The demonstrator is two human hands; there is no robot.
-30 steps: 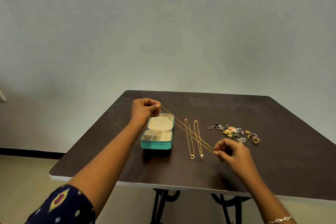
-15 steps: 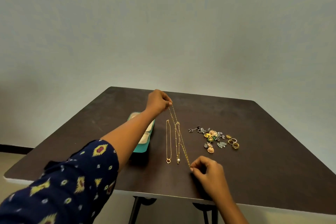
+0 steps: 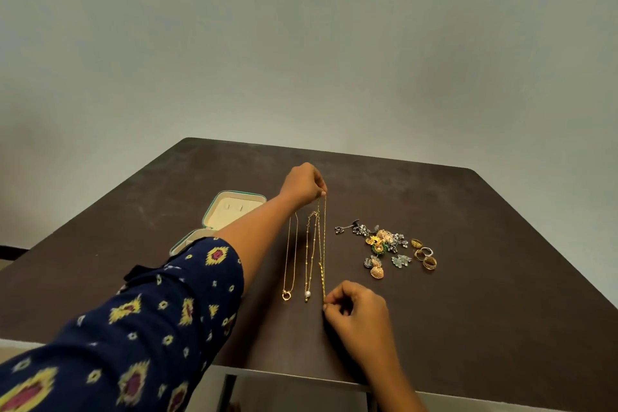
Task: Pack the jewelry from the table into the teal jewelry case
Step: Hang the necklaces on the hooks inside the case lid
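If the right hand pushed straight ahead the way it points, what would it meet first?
Probably the pearl-pendant necklace lying just left of the gold chain that the right hand pinches, though the hand's height is hard to judge.

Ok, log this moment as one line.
left hand: pinches far end of thin gold chain necklace | right hand: pinches near end | teal jewelry case: open, partly hidden

My left sleeve [image 3: 150, 328]: navy, yellow diamond print with magenta centres. Table [image 3: 468, 311]: dark brown. Jewelry case [image 3: 241, 193]: teal edge, cream lining. Chain [image 3: 323, 244] I hold: gold. Rings [image 3: 424, 254]: gold. Wall [image 3: 301, 43]: pale grey.
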